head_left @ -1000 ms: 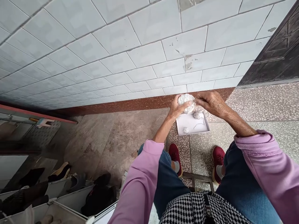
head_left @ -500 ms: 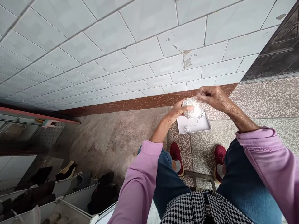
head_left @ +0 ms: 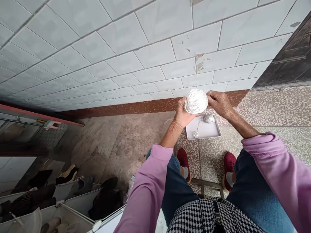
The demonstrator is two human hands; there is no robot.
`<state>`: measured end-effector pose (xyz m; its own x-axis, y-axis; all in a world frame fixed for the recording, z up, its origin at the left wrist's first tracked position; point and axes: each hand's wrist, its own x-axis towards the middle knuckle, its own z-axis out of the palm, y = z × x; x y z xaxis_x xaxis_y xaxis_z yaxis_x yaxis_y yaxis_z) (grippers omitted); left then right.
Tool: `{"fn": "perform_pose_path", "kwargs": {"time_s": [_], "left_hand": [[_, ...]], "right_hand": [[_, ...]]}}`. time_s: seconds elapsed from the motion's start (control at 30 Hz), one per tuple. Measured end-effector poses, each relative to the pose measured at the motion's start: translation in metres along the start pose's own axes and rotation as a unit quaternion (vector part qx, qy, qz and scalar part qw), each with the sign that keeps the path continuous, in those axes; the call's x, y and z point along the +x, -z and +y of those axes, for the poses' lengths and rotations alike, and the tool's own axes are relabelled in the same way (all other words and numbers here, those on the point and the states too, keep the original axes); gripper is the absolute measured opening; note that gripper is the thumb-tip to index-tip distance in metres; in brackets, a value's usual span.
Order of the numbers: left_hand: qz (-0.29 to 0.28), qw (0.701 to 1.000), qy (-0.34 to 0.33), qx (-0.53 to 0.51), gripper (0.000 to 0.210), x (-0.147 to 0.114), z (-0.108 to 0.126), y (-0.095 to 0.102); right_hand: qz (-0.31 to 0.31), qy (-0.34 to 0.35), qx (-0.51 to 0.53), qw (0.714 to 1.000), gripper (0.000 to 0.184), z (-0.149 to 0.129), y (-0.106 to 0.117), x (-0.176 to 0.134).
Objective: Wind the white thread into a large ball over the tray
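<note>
A white ball of yarn [head_left: 195,101] is gripped in my left hand [head_left: 182,113], whose fingers wrap its left side and underside. My right hand [head_left: 220,103] is closed in a pinch at the ball's right edge; whatever lies between the fingertips is too small to make out. Below both hands, a shallow pale tray [head_left: 206,132] rests on the floor. Inside it lie a small silvery-white ball [head_left: 195,134] and a larger silvery-white ball [head_left: 209,119], with a thin grey strand [head_left: 198,125] running up from the small one.
A white tiled wall [head_left: 150,77] with a brown base strip rises close in front. At lower left stand racks holding shoes [head_left: 67,174]. Speckled tile floor [head_left: 274,106] extends to the right, near a dark door [head_left: 291,61]. My red shoes [head_left: 182,159] flank the floor below the tray.
The white ball has turned in my left hand and shifted slightly up and left, uncovering the larger ball in the tray. My right hand has moved slightly down, staying pinched beside it.
</note>
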<state>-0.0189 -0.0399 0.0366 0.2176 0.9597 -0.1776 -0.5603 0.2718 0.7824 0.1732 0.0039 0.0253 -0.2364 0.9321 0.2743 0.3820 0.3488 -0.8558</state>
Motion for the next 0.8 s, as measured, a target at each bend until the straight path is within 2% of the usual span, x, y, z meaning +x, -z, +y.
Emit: {"fn": "perform_pose_path", "kwargs": {"time_s": [0.17, 0.3, 0.47, 0.57, 0.67, 0.8], "left_hand": [[0.022, 0.999, -0.023, 0.002, 0.073, 0.005, -0.001, 0.005], [0.041, 0.997, -0.070, 0.016, 0.071, 0.011, -0.001, 0.010], [0.108, 0.981, -0.136, 0.081, 0.073, 0.019, -0.003, 0.015], [0.152, 0.965, -0.165, 0.133, 0.083, 0.024, -0.003, 0.020], [0.168, 0.955, -0.170, 0.174, 0.084, 0.027, -0.002, 0.027], [0.145, 0.953, -0.140, 0.228, 0.075, 0.027, -0.004, 0.030]], "right_hand": [[-0.019, 0.020, -0.090, 0.996, 0.029, -0.001, -0.005, -0.004], [-0.057, 0.040, -0.130, 0.989, 0.022, -0.003, -0.011, -0.009], [-0.126, 0.055, -0.147, 0.979, 0.027, -0.021, -0.022, -0.024], [-0.169, 0.069, -0.124, 0.975, 0.030, -0.035, -0.017, -0.032], [-0.150, 0.084, -0.112, 0.979, 0.030, -0.044, -0.002, -0.033], [-0.093, 0.086, -0.142, 0.982, 0.029, -0.041, 0.016, -0.028]]}}
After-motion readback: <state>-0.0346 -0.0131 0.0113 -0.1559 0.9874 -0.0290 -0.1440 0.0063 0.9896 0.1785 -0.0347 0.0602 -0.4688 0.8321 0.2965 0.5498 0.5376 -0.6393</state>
